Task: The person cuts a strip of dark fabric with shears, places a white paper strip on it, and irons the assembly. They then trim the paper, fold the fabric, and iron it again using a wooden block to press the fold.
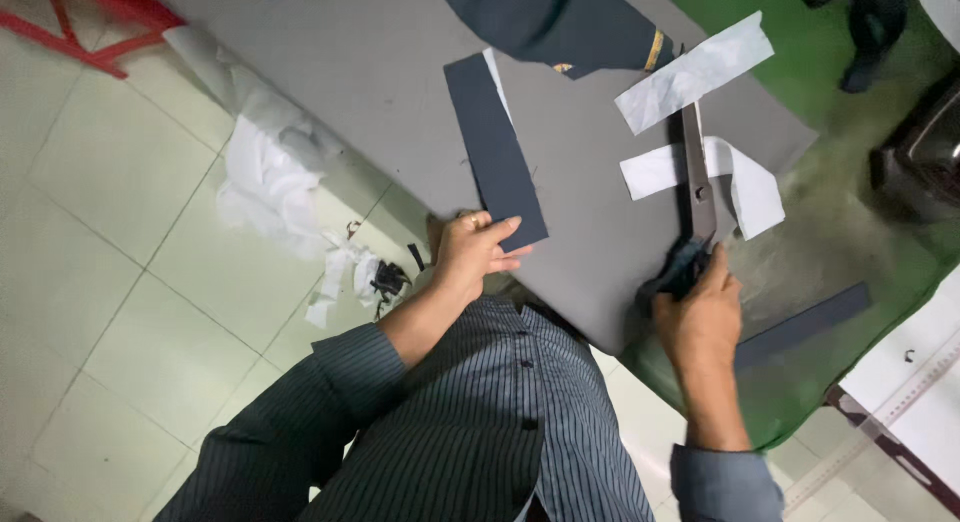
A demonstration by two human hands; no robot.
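Grey sheet (400, 112) covers the counter; left hand (472, 250) pins the dark strip (495, 147) flat, right hand (700, 317) clenched on scissors (697, 187) beside it; steady pressure matters

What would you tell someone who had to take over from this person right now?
Left hand: fingers pressed on the near end of the dark fabric strip, which lies flat on the grey sheet.
Right hand: gripping the handles of the scissors, blades pointing away, lying over the white paper pieces.
Done: another dark strip lies on the green surface; scraps are on the floor.
Left: the held strip shows no cut yet.
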